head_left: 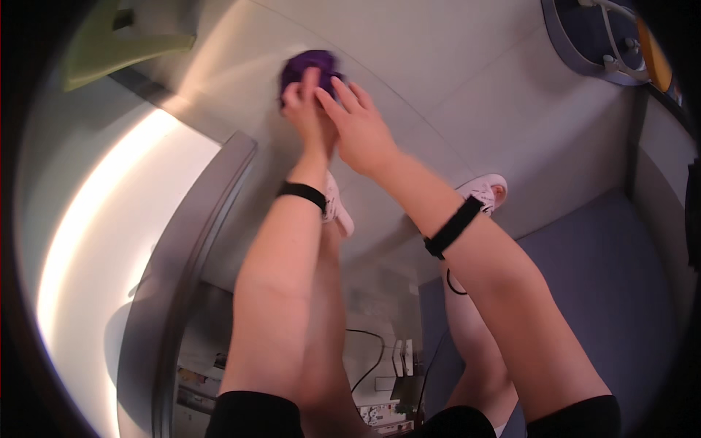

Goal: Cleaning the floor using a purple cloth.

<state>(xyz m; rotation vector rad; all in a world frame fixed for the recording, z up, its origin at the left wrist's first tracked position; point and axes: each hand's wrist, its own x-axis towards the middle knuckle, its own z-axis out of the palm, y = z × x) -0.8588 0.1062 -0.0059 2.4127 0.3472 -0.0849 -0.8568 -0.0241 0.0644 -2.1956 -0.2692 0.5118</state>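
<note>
A bunched purple cloth (307, 60) is out in front of me at the upper middle, above the pale floor in the picture and slightly blurred. My left hand (312, 117) has its fingers bent against the near side of the cloth and appears to grip it. Close on its right is my right hand (364, 135), fingers apart and stretched forward, their tips by the cloth's right edge. Whether those tips touch the cloth is hard to make out. Each wrist wears a black strap.
A brightly lit white surface with a grey raised edge (186, 255) runs along my left. At the upper left is a green curved object (128, 55). A dark blue base with metal tubing (584, 44) stands at the upper right. My white shoes (483, 188) rest on pale floor tiles.
</note>
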